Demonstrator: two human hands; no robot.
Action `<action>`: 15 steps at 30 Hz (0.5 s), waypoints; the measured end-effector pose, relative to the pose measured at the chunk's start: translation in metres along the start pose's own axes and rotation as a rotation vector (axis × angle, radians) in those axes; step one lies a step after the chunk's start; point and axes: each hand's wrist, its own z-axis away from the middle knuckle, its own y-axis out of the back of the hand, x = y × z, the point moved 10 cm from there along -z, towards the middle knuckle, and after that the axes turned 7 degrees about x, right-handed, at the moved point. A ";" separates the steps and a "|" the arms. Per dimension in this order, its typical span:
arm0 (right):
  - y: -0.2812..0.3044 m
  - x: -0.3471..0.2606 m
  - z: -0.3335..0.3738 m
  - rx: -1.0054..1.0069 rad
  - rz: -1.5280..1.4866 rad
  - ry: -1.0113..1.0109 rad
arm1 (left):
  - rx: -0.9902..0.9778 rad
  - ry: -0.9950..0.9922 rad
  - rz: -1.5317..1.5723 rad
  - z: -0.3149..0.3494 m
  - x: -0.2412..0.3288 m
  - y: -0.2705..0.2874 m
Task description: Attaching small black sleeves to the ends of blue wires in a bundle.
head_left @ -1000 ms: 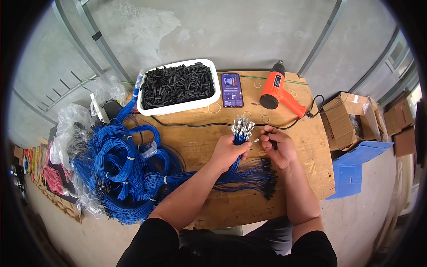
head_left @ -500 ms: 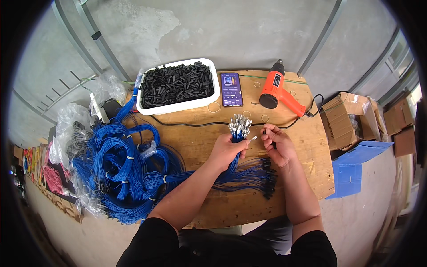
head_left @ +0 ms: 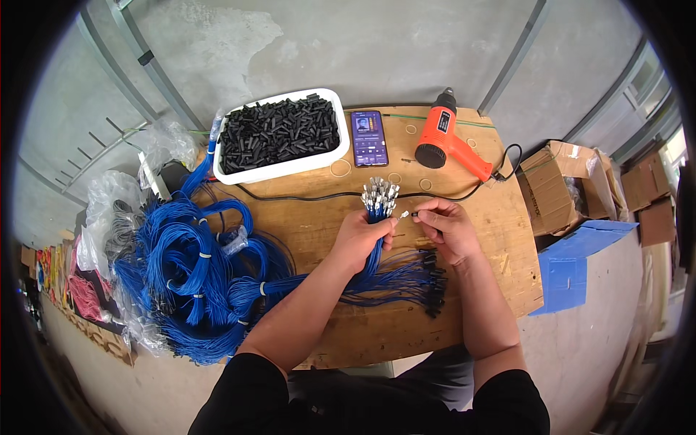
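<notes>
My left hand is closed around a bundle of blue wires, whose silver metal terminals fan out above the fist. One separate terminal sticks out to the right past the left thumb. Just beside it, my right hand pinches a small black sleeve between thumb and forefinger, its end pointing at that terminal. The sleeve and the terminal look very close; whether they touch I cannot tell. Below the hands, more blue wires lie across the table, their ends covered with black sleeves.
A white tub heaped with black sleeves stands at the back, beside a phone and an orange heat gun with a black cord. Coiled blue wires crowd the table's left. Cardboard boxes stand at the right.
My right hand has turned and brought the black sleeve up close to the separate terminal. My left hand still grips the bundle. The whole view has shifted slightly.
</notes>
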 end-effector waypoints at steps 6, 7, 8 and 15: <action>0.007 0.001 -0.001 0.056 0.041 0.010 | -0.014 0.000 -0.010 0.000 -0.001 -0.002; 0.007 0.001 -0.001 0.060 0.052 0.018 | -0.012 0.004 -0.020 0.000 -0.002 -0.002; 0.006 0.000 0.000 0.062 0.062 0.026 | -0.011 0.005 -0.020 0.000 -0.002 -0.001; 0.003 -0.005 0.002 0.087 0.116 0.109 | -0.039 -0.001 -0.038 0.001 -0.002 -0.004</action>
